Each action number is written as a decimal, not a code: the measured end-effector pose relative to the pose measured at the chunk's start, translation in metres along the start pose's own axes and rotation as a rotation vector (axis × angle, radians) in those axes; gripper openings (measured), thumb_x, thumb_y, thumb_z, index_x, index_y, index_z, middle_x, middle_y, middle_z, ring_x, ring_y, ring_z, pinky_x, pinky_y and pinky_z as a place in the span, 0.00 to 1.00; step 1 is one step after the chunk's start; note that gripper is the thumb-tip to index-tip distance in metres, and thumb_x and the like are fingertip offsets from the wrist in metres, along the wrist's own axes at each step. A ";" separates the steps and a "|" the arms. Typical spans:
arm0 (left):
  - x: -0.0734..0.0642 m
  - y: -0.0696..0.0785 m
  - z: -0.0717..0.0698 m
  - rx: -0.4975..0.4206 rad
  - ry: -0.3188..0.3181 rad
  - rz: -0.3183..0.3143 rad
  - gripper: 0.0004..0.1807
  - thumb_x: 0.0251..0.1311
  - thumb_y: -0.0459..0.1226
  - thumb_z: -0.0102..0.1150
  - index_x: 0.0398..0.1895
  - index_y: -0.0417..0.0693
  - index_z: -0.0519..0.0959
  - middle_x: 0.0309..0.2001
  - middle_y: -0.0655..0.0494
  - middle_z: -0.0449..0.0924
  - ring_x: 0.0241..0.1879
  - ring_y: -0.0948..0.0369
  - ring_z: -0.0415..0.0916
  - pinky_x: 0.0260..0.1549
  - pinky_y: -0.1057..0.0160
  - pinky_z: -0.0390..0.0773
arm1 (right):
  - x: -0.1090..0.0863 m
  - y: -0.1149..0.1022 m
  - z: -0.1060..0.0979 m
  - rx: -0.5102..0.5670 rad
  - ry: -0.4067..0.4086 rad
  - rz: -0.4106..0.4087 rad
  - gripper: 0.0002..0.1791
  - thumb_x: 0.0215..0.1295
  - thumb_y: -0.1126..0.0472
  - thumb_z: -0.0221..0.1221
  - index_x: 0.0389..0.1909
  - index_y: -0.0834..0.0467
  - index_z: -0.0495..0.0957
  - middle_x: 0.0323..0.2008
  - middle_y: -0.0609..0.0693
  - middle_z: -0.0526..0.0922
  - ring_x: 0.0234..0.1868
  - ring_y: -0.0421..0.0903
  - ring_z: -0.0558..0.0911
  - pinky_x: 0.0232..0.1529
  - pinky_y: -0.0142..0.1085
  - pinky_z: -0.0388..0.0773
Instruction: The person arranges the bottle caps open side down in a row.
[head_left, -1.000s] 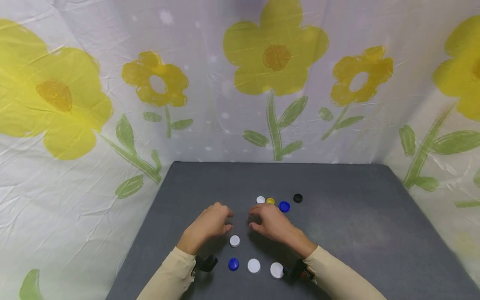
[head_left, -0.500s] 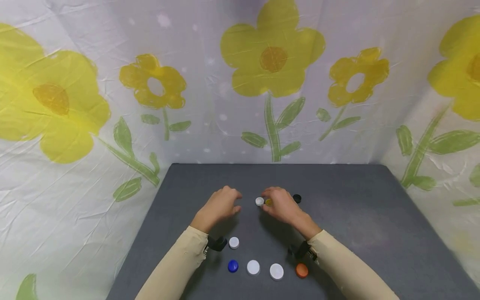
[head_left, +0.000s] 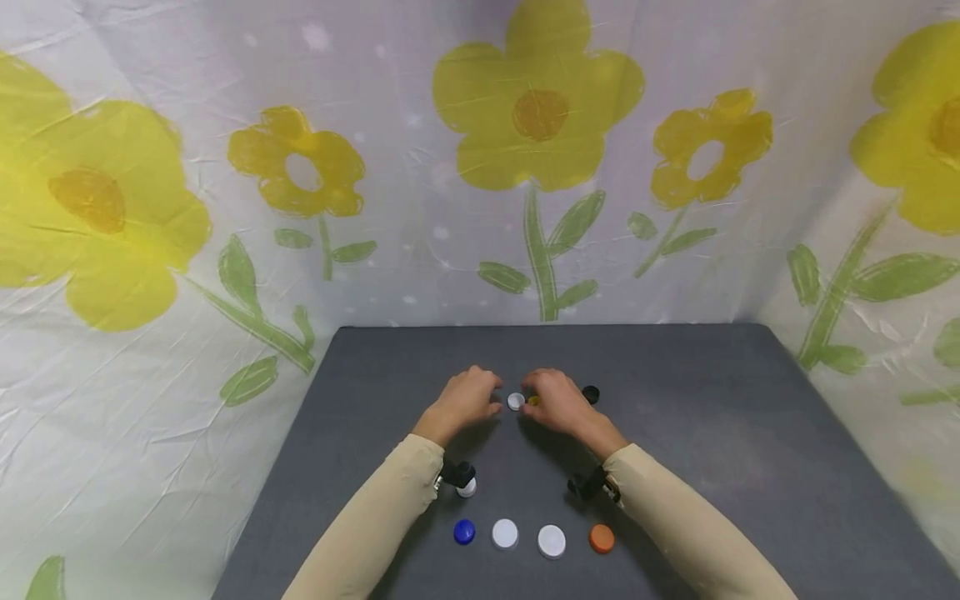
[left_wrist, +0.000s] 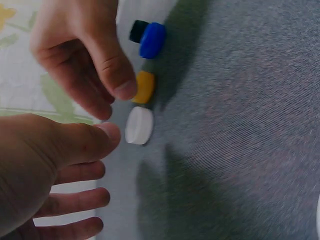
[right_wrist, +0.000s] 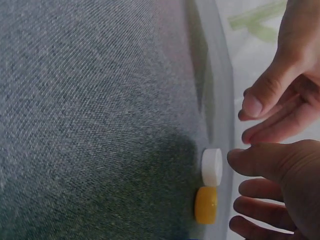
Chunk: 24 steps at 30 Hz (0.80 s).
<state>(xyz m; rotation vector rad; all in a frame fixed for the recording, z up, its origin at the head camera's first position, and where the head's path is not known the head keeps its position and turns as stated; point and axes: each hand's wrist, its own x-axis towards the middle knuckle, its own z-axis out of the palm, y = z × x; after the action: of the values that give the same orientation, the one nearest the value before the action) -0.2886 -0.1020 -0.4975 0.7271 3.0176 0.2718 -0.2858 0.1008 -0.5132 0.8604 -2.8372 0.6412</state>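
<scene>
A white bottle cap (head_left: 515,402) lies on the dark table between my two hands. My left hand (head_left: 467,398) hovers to its left, fingers loosely bent and thumb apart, with nothing in its grasp. On the other side, my right hand (head_left: 558,400) is over the row of caps, its thumb near a yellow cap (head_left: 534,401); whether they touch I cannot tell. A blue cap (left_wrist: 153,41) is hidden behind the right hand in the head view but shows in the left wrist view. Just beyond that hand sits a black cap (head_left: 591,394).
Nearer the front of the table (head_left: 697,467) are a blue cap (head_left: 464,532), a white cap (head_left: 505,533), another white cap (head_left: 551,542) and an orange cap (head_left: 602,538). One more white cap (head_left: 467,490) is partly covered by the left wrist camera. A flowered curtain (head_left: 420,250) hangs behind.
Both hands have moved forward to the far row of caps, the left also rightwards. The right hand now covers the blue cap, and the orange cap has come into sight. No cap has visibly moved.
</scene>
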 end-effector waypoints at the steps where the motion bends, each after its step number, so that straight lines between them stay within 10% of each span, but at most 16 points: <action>1: 0.002 0.001 0.003 -0.002 -0.001 -0.001 0.21 0.58 0.44 0.71 0.54 0.48 0.84 0.50 0.52 0.86 0.49 0.52 0.83 0.44 0.49 0.83 | 0.001 0.001 0.001 0.003 -0.003 0.003 0.19 0.57 0.58 0.72 0.47 0.62 0.85 0.49 0.57 0.86 0.51 0.56 0.84 0.50 0.50 0.80; 24: 0.020 0.009 0.029 0.039 0.036 -0.041 0.06 0.59 0.45 0.70 0.30 0.55 0.86 0.34 0.55 0.85 0.36 0.55 0.83 0.33 0.51 0.80 | 0.008 0.006 0.021 -0.041 -0.017 0.021 0.07 0.59 0.59 0.72 0.27 0.55 0.84 0.33 0.52 0.84 0.36 0.50 0.81 0.36 0.45 0.76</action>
<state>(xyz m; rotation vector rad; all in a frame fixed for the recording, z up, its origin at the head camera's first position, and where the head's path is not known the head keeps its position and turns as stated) -0.3010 -0.0804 -0.5244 0.6698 3.0757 0.2274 -0.2955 0.0923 -0.5328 0.8346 -2.8670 0.5793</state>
